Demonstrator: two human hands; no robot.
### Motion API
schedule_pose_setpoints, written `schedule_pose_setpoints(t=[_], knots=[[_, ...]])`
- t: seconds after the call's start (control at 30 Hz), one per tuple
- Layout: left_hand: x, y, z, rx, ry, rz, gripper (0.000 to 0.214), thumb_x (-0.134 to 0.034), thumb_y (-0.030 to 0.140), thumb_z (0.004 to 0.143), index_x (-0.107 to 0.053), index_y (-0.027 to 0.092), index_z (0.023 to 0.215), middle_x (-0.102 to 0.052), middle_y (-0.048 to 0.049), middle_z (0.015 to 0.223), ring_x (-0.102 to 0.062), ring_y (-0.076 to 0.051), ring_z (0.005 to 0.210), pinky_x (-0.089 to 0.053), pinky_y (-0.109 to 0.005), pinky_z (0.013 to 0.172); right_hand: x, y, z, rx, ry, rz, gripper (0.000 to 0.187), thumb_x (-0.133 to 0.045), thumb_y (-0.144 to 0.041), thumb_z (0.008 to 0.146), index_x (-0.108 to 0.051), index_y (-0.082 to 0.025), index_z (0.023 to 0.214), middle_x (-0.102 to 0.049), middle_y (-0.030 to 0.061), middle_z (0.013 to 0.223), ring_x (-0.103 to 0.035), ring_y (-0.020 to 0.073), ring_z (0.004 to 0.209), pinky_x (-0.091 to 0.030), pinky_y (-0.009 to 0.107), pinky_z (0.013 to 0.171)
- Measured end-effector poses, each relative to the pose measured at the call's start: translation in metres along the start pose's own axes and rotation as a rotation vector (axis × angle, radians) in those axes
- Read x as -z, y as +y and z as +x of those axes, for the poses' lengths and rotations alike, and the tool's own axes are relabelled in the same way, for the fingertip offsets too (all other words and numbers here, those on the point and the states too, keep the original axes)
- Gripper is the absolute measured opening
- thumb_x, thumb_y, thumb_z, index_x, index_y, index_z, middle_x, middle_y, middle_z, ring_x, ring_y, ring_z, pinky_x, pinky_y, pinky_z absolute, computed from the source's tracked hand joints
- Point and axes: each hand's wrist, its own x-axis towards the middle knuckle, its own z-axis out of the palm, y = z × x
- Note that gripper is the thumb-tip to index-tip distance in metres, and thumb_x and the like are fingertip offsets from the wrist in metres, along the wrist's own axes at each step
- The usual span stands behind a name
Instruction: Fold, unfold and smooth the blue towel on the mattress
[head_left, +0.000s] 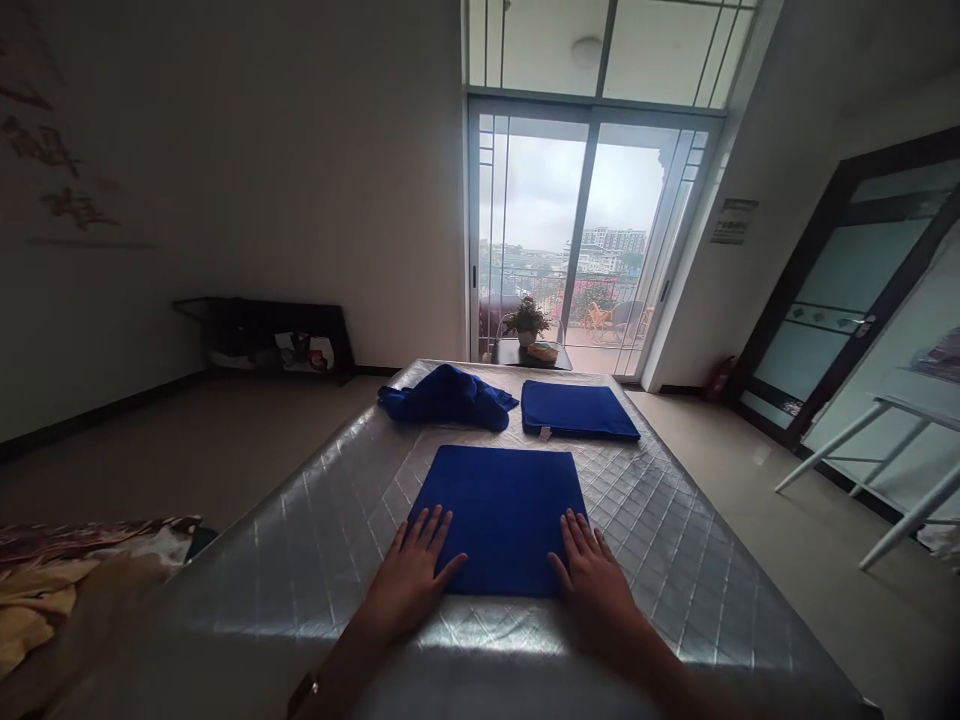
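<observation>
A blue cloth folded into a flat square (pixel 506 520) lies in front of me on the silvery quilted table cover (pixel 660 520). My left hand (pixel 412 570) rests at its left edge, fingers spread and lying flat. On the opposite edge my right hand (pixel 589 570) lies flat too, its thumb apart from the fingers. Behind the square, to the right, sits a neatly folded blue cloth stack (pixel 577 408) with a small white tag. To the left of that is a crumpled blue cloth (pixel 450 400).
Past the table's far edge stand a potted plant (pixel 527 318) on a small table and a glass sliding door (pixel 570 230). A black rack (pixel 274 335) is by the left wall. White stool legs (pixel 832 450) stand at right; yellowish fabric (pixel 45 600) lies at lower left.
</observation>
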Motion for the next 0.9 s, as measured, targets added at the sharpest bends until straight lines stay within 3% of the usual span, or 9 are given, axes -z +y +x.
schedule_pose_setpoints(t=[0.13,0.23,0.33,0.5,0.6,0.73,0.9], knots=[[0.005,-0.003,-0.001,0.011,-0.028,0.001,0.085,-0.028,0.076,0.095,-0.026,0.021,0.159,-0.022,-0.0103,0.167,-0.019,-0.031,0.155,-0.015,-0.055,0.126,-0.004,-0.002,-0.014,-0.05,-0.058,0.03,0.068,-0.025,-0.05,0.105,-0.021,-0.011,0.16,-0.012,0.0072,0.167,-0.011,0.0222,0.156,-0.013,0.042,0.127],[0.012,0.007,0.003,0.063,-0.097,0.003,0.091,-0.025,0.078,0.094,-0.025,0.014,0.159,-0.017,-0.0142,0.167,-0.015,-0.032,0.156,-0.015,-0.054,0.127,0.0,-0.004,-0.015,-0.062,-0.082,0.038,0.068,-0.023,-0.05,0.105,-0.019,-0.011,0.161,-0.01,0.0066,0.167,-0.008,0.0215,0.156,-0.011,0.041,0.127],[0.013,0.043,0.016,0.031,-0.119,-0.023,0.092,-0.022,0.077,0.094,-0.024,0.013,0.16,-0.014,-0.0157,0.167,-0.014,-0.033,0.155,-0.017,-0.054,0.127,0.002,-0.005,-0.015,-0.062,-0.092,0.041,0.067,-0.023,-0.048,0.105,-0.018,-0.011,0.161,-0.009,0.0064,0.167,-0.008,0.0214,0.156,-0.011,0.042,0.127],[0.002,0.129,0.044,-0.343,-0.131,-0.144,0.079,-0.021,0.069,0.1,-0.026,0.019,0.16,-0.018,-0.0095,0.168,-0.014,-0.025,0.156,-0.017,-0.048,0.128,-0.008,-0.001,-0.013,-0.03,-0.058,-0.003,0.061,-0.024,-0.035,0.104,-0.023,-0.009,0.16,-0.013,0.009,0.167,-0.01,0.0226,0.155,-0.014,0.044,0.127],[-0.003,0.155,0.05,-0.442,-0.16,-0.214,0.075,-0.015,0.064,0.102,-0.023,0.02,0.161,-0.018,-0.0075,0.168,-0.012,-0.023,0.157,-0.013,-0.046,0.129,-0.012,0.002,-0.011,0.005,-0.06,-0.03,0.061,-0.029,-0.027,0.101,-0.024,-0.012,0.16,-0.013,0.0083,0.167,-0.011,0.0237,0.155,-0.017,0.045,0.126],[-0.002,0.146,0.044,-0.395,-0.253,-0.19,0.078,-0.012,0.066,0.101,-0.022,0.017,0.161,-0.018,-0.0076,0.168,-0.011,-0.024,0.157,-0.01,-0.047,0.129,-0.007,0.001,-0.012,-0.001,-0.085,-0.022,0.061,-0.029,-0.029,0.102,-0.026,-0.01,0.16,-0.014,0.0089,0.167,-0.011,0.023,0.155,-0.015,0.042,0.127],[0.004,0.079,0.026,-0.225,-0.235,-0.086,0.076,-0.017,0.068,0.1,-0.023,0.022,0.161,-0.019,-0.006,0.168,-0.013,-0.025,0.157,-0.014,-0.049,0.128,0.001,-0.004,-0.015,-0.045,-0.087,0.018,0.062,-0.024,-0.034,0.104,-0.021,-0.008,0.16,-0.011,0.0091,0.167,-0.008,0.0213,0.155,-0.012,0.041,0.127]])
